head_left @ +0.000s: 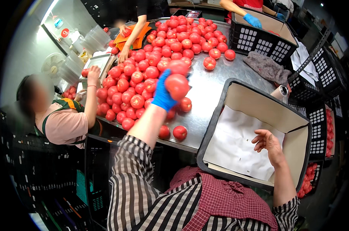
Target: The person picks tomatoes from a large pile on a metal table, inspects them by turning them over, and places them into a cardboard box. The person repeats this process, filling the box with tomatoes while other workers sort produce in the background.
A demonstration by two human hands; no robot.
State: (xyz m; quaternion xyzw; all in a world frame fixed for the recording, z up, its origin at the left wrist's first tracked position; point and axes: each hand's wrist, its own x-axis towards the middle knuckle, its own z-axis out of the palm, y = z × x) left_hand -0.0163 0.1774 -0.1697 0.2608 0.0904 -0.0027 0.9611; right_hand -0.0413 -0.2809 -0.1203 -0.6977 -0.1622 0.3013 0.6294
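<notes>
My left hand point(163, 94), in a blue glove, is closed on a large red tomato point(177, 87) above the near edge of the tomato pile. A second tomato point(178, 67), smeared by motion, shows right beside it; I cannot tell if the hand grips that one too. Bare and with loosely bent fingers apart, my right hand point(269, 144) hovers over a black-rimmed crate point(255, 92) and holds nothing. White paper point(236, 142) lines the crate's bottom. Two tomatoes point(179, 133) lie near the table's front edge, under my left forearm's right side.
A steel table point(205, 88) carries the big heap of tomatoes point(143, 73). Across it, a blue-gloved person reaches into another black crate point(259, 38). Other people's hands work at the left by a scale point(99, 61). A grey cloth point(267, 65) and a roll point(280, 92) lie at the right.
</notes>
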